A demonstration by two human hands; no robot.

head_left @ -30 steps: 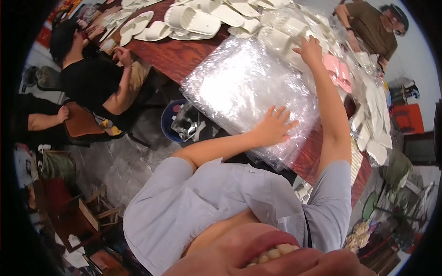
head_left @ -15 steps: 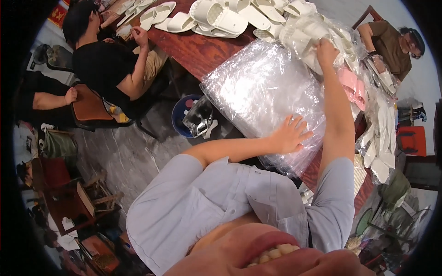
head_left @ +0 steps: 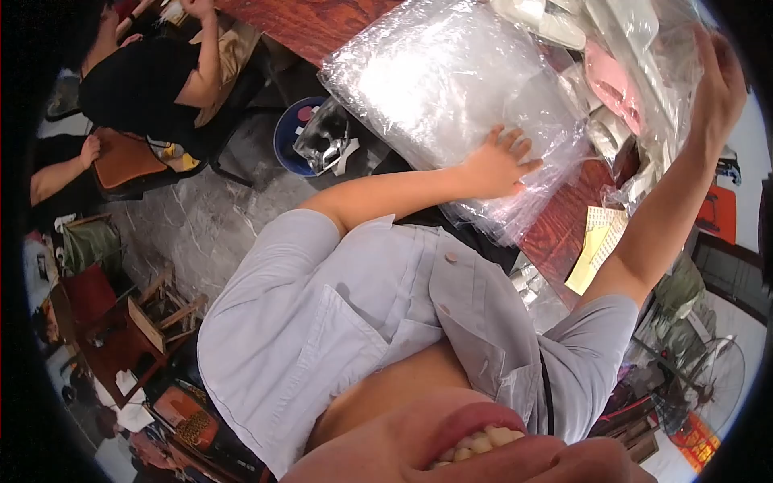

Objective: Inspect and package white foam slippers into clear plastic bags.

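My left hand (head_left: 503, 165) lies with fingers spread on a stack of clear plastic bags (head_left: 435, 72) on the red-brown wooden table (head_left: 310, 24). My right arm stretches far out to the right. At its end, my right hand (head_left: 719, 84) has its fingers curled on a clear plastic bag (head_left: 680, 56) beside the bagged slippers; the fingertips are partly hidden. A pink slipper (head_left: 612, 84) in clear wrap lies between the stack and that hand. Cream slippers (head_left: 555, 28) in plastic lie at the stack's far right corner.
Yellow printed sheets (head_left: 594, 249) lie at the table's right edge. A blue bin (head_left: 288, 145) with dark plastic in it stands on the floor to the left. Beyond it, a person in black (head_left: 153, 88) sits near an orange-brown chair (head_left: 127, 163). An orange chair (head_left: 717, 213) stands at the right.
My right hand has moved from the slipper pile out to the far right. The view has shifted, so the far slippers are partly out of frame. My left hand stays spread on the bags.
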